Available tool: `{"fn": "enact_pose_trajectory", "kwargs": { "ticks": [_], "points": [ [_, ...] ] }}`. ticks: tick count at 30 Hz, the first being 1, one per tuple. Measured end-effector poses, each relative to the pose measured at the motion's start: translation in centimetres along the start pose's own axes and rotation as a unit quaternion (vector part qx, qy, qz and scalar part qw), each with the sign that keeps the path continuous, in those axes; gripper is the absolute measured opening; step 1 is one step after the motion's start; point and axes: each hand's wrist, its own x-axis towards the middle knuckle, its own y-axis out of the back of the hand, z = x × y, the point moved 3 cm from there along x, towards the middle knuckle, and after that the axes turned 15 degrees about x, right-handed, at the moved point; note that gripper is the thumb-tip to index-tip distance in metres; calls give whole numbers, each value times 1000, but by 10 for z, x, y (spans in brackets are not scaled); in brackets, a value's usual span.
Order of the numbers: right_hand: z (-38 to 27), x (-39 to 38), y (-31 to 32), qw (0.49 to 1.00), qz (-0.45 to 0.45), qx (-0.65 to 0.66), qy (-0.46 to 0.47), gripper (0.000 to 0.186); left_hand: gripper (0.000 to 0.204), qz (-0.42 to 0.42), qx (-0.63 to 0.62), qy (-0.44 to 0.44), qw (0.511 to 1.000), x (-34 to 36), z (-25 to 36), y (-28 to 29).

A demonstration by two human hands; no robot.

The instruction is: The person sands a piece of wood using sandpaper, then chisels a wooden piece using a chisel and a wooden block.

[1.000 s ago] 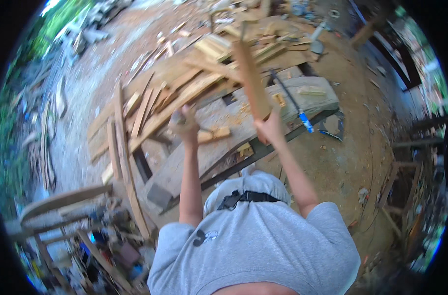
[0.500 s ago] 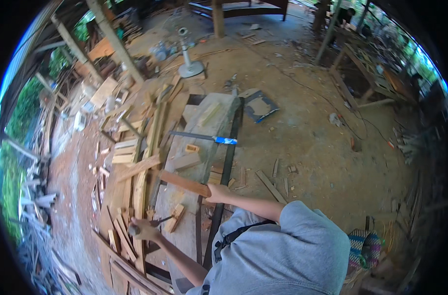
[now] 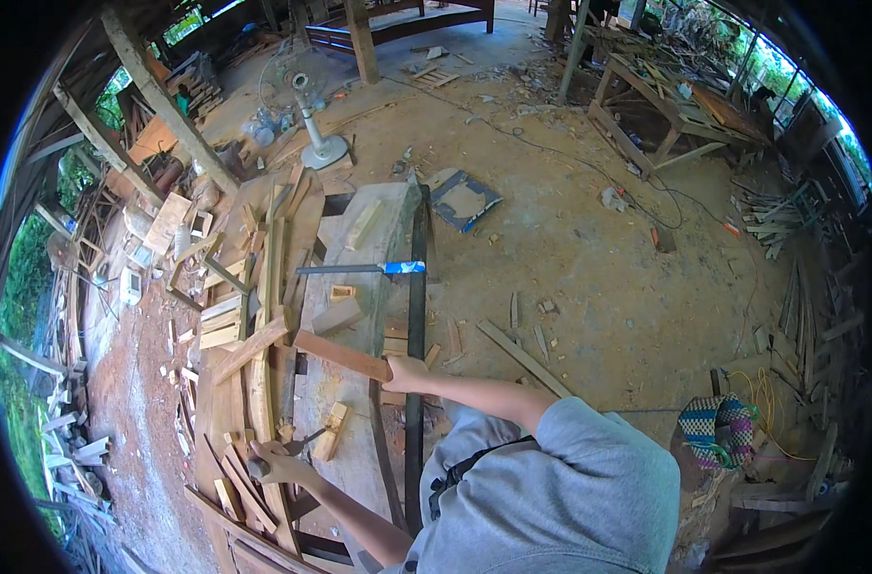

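My left hand (image 3: pixel 278 464), low at the centre-left, is closed on a tool (image 3: pixel 307 442) with a rounded end and a dark shaft. The shaft reaches toward a small pale wood block (image 3: pixel 333 430) on the weathered bench (image 3: pixel 359 478). My right hand (image 3: pixel 402 373) grips one end of a reddish-brown wooden board (image 3: pixel 340 352), angled up to the left over the bench. Beyond it lie a grey wood block (image 3: pixel 335 316), a small yellowish piece (image 3: pixel 342 292) and a long dark tool with blue wrapping (image 3: pixel 402 268).
Piled planks (image 3: pixel 259 383) line the bench's left side. Further back stand a pedestal fan (image 3: pixel 323 148), posts (image 3: pixel 367 57), a wooden bed frame (image 3: pixel 398 29) and a rough table (image 3: pixel 675 115). A flat dark panel (image 3: pixel 465 199), offcuts, cables and a woven bag (image 3: pixel 714 430) lie rightward.
The head view has swung round since a second ago, bringing the fan and back of the workshop into sight. Both hands still hold their items, now lower in the picture.
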Motion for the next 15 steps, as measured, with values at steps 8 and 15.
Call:
{"fn": "enact_pose_trajectory", "kwargs": {
  "ticks": [8,15],
  "points": [
    [-3,-6,-2,1000,16,7,-7,46,41,-47,-46,-8,998,0,6,-4],
    [-6,-8,-1,1000,21,9,-5,44,38,-30,-63,-12,997,2,0,12]
  ]
}}
